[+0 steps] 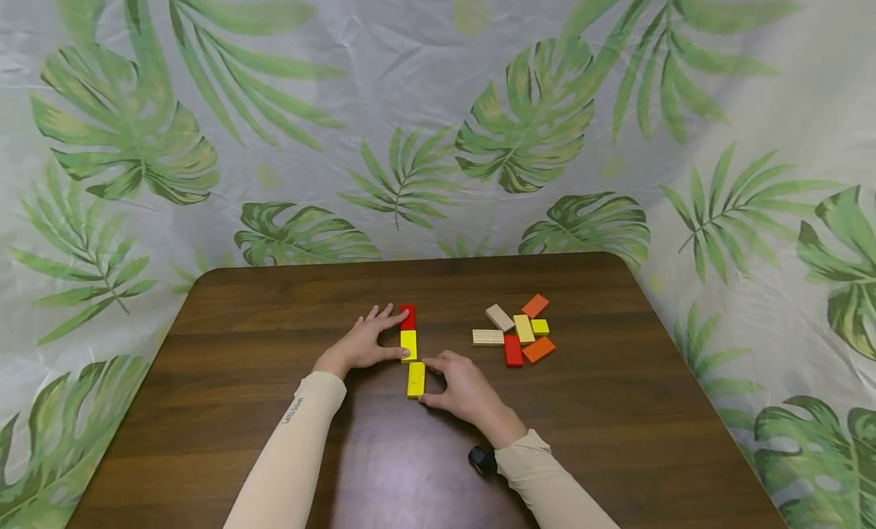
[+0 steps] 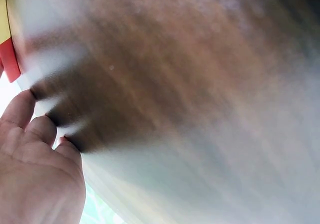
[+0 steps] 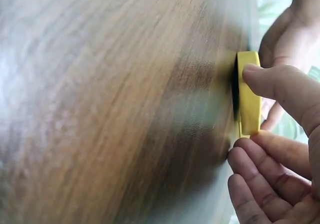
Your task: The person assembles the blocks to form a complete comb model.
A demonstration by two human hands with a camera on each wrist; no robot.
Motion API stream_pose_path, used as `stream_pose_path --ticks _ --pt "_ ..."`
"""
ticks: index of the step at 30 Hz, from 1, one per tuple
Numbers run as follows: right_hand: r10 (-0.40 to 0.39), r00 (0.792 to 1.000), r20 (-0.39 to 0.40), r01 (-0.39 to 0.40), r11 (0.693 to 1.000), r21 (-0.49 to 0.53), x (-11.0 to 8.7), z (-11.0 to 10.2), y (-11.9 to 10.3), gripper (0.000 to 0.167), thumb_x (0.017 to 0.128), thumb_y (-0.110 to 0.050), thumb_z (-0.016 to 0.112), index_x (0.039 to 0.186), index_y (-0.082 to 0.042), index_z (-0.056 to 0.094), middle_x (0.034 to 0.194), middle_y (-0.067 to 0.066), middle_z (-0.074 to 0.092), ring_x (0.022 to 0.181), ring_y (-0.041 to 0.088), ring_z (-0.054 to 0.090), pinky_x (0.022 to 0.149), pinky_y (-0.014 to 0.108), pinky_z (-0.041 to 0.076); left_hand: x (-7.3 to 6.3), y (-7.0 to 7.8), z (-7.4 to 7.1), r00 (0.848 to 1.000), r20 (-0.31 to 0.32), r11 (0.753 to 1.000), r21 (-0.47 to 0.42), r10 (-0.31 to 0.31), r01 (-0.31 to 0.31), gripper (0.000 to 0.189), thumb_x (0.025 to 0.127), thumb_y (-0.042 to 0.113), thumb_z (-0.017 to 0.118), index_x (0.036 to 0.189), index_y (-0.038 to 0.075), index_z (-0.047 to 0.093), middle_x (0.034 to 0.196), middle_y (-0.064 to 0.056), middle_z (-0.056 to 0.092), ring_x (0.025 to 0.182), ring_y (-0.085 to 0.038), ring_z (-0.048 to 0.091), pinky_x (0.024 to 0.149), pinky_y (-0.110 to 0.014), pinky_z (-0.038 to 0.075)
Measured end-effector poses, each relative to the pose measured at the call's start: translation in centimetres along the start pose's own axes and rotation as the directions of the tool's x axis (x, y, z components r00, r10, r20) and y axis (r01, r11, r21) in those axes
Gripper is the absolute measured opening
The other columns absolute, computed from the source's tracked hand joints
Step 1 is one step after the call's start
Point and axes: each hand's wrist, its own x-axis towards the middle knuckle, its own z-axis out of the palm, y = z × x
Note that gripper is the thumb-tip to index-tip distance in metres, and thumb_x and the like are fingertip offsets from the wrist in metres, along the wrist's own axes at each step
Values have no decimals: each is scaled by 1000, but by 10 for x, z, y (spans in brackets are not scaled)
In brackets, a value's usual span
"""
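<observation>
Three wooden blocks stand in a row on the table: a red block point(image 1: 410, 323) at the far end, a yellow block point(image 1: 408, 340) touching it, and a second yellow block point(image 1: 416, 381) nearer, set slightly right. My left hand point(image 1: 360, 343) rests at the row's left side, index fingertip on the red block and thumb on the middle yellow block, fingers spread. With thumb and index finger, my right hand point(image 1: 465, 390) pinches the nearer yellow block from its right side. Its thumb lies against that yellow block point(image 3: 250, 104) in the right wrist view.
To the right lies a loose group of blocks, including a red block point(image 1: 513, 351), orange blocks point(image 1: 539, 350), a small yellow block point(image 1: 540, 327) and plain wood blocks point(image 1: 488, 337). The dark wooden table point(image 1: 274, 301) ends at a leaf-patterned curtain point(image 1: 411, 96).
</observation>
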Motion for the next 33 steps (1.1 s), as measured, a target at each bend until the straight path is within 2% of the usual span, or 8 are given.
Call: stream_pose_path --ticks 17,22,28,33 --pt "13 1000 9 -12 998 -62 7 2 -4 64 87 -30 92 143 -7 70 112 7 67 91 15 60 76 27 54 2 -2 2 1000 -23 1000 -3 11 -11 83 99 47 76 169 23 38 180 -19 18 167 -48 7 134 -69 7" --pt "20 1000 16 -19 998 -59 5 3 -5 65 88 -30 91 145 -8 68 114 8 67 92 16 61 79 28 56 1 -2 2 1000 -18 1000 -3 8 -8 83 99 47 76 169 24 38 180 -18 18 168 -47 7 134 -68 7" --pt "28 1000 13 -27 999 -43 7 6 -3 66 88 -30 91 146 -8 68 117 9 67 99 20 65 88 40 61 2 -3 2 1000 -14 1000 -4 7 -7 83 99 48 76 169 24 38 180 -18 17 168 -47 7 134 -69 7" --pt "38 999 25 -36 998 -59 7 5 -5 66 89 -31 90 147 -9 68 117 9 67 100 20 65 89 36 61 2 -2 2 1000 -11 1000 -1 4 -4 83 99 49 76 169 25 38 180 -17 17 168 -46 6 134 -68 7"
